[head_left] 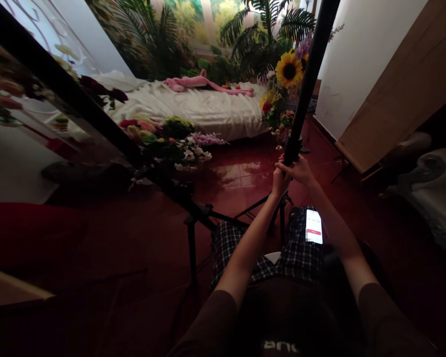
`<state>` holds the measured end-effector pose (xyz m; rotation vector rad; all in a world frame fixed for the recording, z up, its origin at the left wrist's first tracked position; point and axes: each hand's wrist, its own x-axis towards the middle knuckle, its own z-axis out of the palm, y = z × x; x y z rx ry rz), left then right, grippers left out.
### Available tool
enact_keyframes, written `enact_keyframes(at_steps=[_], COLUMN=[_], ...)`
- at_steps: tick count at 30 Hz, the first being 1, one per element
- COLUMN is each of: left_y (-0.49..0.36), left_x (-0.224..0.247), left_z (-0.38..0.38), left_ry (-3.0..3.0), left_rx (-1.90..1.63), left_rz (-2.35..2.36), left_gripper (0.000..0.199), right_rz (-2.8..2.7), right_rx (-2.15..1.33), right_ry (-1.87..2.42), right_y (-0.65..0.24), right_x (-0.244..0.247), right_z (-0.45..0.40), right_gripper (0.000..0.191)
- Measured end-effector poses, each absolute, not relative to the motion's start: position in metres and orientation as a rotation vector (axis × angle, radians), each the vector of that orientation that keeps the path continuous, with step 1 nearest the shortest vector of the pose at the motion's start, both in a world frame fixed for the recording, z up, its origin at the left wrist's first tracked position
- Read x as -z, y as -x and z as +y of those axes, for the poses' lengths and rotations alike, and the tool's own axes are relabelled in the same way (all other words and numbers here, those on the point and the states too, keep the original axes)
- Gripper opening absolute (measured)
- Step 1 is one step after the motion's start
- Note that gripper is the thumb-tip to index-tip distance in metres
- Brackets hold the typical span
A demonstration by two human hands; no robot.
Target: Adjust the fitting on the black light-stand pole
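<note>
A black pole (307,84) slants up from in front of me to the top edge, right of centre. Both hands are wrapped round its lower part, close together and touching. My left hand (281,179) grips it on the left side, and my right hand (301,168) closes round it from the right. Below the hands, dark tripod legs (282,218) spread near the floor. A lit phone (314,226) lies on my right thigh, over checked trousers (230,248). The grip's details are dim.
Another black pole (107,131) on a stand crosses the left side. Ahead, a white-draped bed (208,109) bears a pink plush toy (189,82). Flowers (178,129) and sunflowers (289,69) flank it. A wooden board (394,94) leans at right, near an ornate chair (438,188).
</note>
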<state>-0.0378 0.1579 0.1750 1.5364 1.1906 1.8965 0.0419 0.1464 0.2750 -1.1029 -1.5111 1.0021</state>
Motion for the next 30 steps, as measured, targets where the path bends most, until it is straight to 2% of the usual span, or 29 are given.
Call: enact_keyframes(at_steps=[3, 5, 8, 10, 16, 20, 24, 30], left_y=[0.037, 0.037, 0.037, 0.036, 0.035, 0.035, 0.034, 0.033], left_x=[-0.171, -0.171, -0.174, -0.176, -0.177, -0.177, -0.179, -0.183], left_z=[0.163, 0.164, 0.161, 0.158, 0.154, 0.154, 0.151, 0.148], left_ry=[-1.521, -1.512, -1.498, -1.482, -1.469, -1.465, -1.479, -1.442], left_rx=[-1.923, -1.921, -1.9, -1.877, -1.851, -1.871, -1.886, -1.924], left_rz=[1.241, 1.27, 1.291, 1.308, 1.302, 1.269, 1.241, 1.293], left_gripper=[0.038, 0.039, 0.037, 0.032, 0.027, 0.027, 0.029, 0.035], right_rz=[-1.494, -1.536, -1.648, -1.666, -1.612, -1.596, -1.658, -1.903], right_rx=[-0.935, -1.046, -1.191, -1.161, -0.612, -0.337, -0.298, -0.468], right_ry=[1.056, 0.947, 0.822, 0.799, 0.88, 1.005, 1.03, 0.898], right_y=[-0.024, -0.021, -0.023, -0.023, -0.01, -0.004, -0.01, -0.062], right_x=[-0.274, -0.277, -0.291, -0.307, -0.372, -0.398, -0.4, -0.368], right_z=[0.155, 0.161, 0.168, 0.171, 0.175, 0.175, 0.175, 0.16], right_gripper=[0.038, 0.04, 0.043, 0.046, 0.056, 0.06, 0.065, 0.045])
